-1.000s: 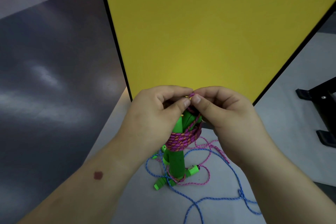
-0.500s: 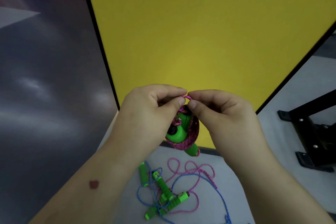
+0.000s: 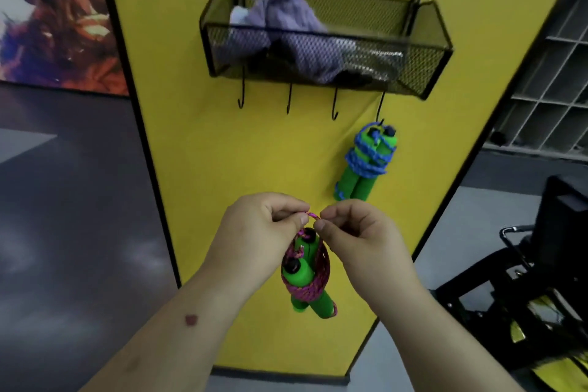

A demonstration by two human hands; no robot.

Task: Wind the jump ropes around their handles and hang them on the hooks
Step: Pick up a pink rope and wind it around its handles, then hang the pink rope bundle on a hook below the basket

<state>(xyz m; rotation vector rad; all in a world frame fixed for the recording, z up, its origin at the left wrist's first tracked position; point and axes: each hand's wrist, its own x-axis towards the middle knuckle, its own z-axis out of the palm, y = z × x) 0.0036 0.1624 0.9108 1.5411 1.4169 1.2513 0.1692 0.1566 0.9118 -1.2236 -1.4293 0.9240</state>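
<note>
The left hand (image 3: 257, 229) and right hand (image 3: 356, 232) meet thumb to thumb, each pinching one side of a small pink rope loop (image 3: 312, 216) between thumb and forefinger. Directly below the hands hangs the pink braided jump rope wound around its two green foam handles (image 3: 305, 277), held in the air before the yellow panel (image 3: 197, 153). Up and to the right, a blue rope wound on green handles (image 3: 366, 162) hangs from the rightmost black hook (image 3: 380, 108) under a black wire mesh basket (image 3: 426, 64).
</note>
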